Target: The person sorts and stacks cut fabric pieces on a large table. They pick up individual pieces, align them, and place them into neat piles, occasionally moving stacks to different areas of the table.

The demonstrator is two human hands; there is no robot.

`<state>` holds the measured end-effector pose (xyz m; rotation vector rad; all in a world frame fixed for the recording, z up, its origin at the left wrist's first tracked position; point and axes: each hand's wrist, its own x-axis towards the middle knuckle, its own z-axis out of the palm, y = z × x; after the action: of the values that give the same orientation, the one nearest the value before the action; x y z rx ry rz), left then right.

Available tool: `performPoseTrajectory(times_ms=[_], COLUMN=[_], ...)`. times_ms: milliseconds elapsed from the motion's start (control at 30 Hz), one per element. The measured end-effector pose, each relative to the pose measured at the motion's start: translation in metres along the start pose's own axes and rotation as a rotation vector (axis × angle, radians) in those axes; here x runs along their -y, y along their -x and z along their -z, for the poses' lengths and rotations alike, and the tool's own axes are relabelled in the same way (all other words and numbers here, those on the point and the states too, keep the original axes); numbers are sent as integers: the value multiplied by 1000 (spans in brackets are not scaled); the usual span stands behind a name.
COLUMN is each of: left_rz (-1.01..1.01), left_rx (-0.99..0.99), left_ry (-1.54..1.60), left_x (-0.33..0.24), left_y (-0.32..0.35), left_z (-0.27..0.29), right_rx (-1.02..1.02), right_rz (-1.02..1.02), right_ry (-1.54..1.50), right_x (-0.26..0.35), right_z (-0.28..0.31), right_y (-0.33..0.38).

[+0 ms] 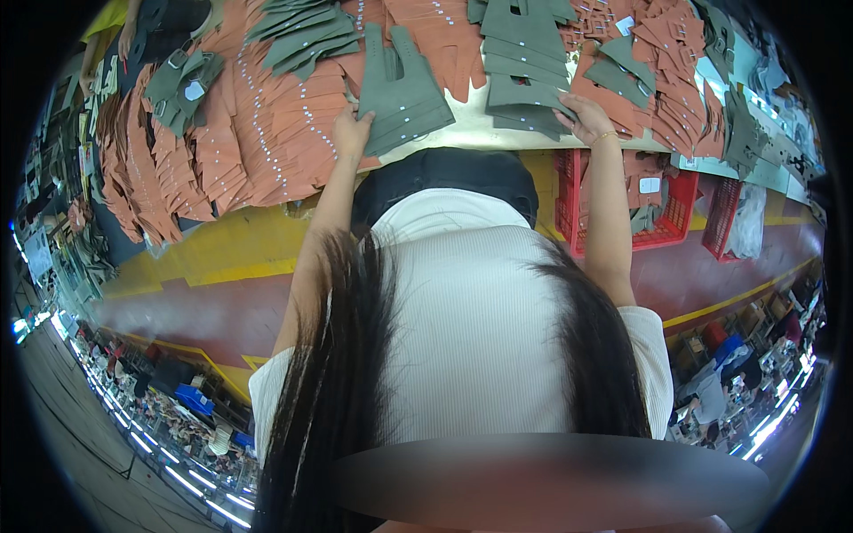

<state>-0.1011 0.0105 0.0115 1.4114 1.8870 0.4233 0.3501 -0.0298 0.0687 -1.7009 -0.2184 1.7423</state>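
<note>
My left hand (353,133) pinches the lower left edge of a dark green cut piece (404,102), a flat panel with a notched top and small white marks. This piece lies at the near edge of the table, over orange pieces. Farther right, my right hand (586,120) grips the right edge of green cut panels (526,93), which overlap in a stack running away from me. Between the two groups a pale, cream-coloured sheet (471,124) shows. Orange cut pieces (267,133) with rows of white marks spread in overlapping layers left of my left hand.
More green pieces (306,35) lie at the far left, and a bundle (182,89) sits nearer. Orange pieces (666,53) cover the right side. Below the table edge stand a red crate (626,238) holding pieces and another red crate (720,220). A person's hand (127,40) shows top left.
</note>
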Motion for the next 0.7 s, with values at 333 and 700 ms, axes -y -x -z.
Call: performPoseTrajectory(times_ms=[333, 700], left_rz=[21, -10], left_rx=[126, 92], left_ry=[-62, -116], left_x=[-4, -18], left_y=[-4, 0], left_z=[4, 8], right_rx=[71, 145], right_rz=[-64, 212], right_ry=[189, 497], right_x=[27, 50], right_z=[-7, -55], right_y=[73, 107])
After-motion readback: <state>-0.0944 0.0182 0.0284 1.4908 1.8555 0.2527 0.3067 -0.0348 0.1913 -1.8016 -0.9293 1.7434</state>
